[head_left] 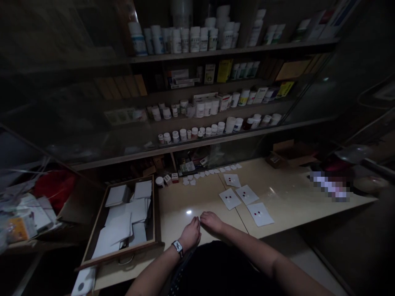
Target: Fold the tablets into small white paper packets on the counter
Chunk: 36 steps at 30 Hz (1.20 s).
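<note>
My left hand (189, 233), with a watch (177, 247) on its wrist, and my right hand (212, 222) are close together above the table's near edge. Both have curled, closed fingers, and whatever lies between them is too small and dark to make out. To the right of my hands, several white paper squares (263, 220) lie flat, each bearing small red pills (258, 212). Farther back, small folded white packets (202, 174) stretch in a row along the shelf's foot.
On the left stands a wooden drawer (157, 213) with stacked white papers (119, 224). Small medicine boxes (175, 177) and a white jar (159, 181) sit behind it. Shelves (197, 144) of bottles rise at the back. An open cardboard box (279, 158) is at the right rear of the table (290, 205).
</note>
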{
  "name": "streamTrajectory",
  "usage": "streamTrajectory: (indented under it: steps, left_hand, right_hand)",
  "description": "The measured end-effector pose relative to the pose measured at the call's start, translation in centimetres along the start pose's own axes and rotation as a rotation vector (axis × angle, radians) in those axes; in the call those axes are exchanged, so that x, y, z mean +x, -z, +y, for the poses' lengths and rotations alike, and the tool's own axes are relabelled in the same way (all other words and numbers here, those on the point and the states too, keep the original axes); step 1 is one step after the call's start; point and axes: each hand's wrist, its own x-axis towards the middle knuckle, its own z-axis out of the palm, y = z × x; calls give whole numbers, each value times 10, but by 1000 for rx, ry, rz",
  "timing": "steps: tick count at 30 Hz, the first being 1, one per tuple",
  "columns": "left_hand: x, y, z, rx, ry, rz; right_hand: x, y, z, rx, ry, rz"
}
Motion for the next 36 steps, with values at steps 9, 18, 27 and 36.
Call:
streamTrajectory:
  steps: [9,18,27,36]
  left_hand:
    - [-9,-5,-3,49,-46,-42]
    - [-10,10,4,110,-49,-108]
    - [-9,7,7,105,-1,-48]
    - [-6,3,8,123,25,-77]
  right_hand:
    - [-11,0,-11,20,-97,67]
    - [-12,5,-16,29,-39,54]
    - [-32,2,-10,62,21,28]
    - [-35,2,-8,127,-47,-22]
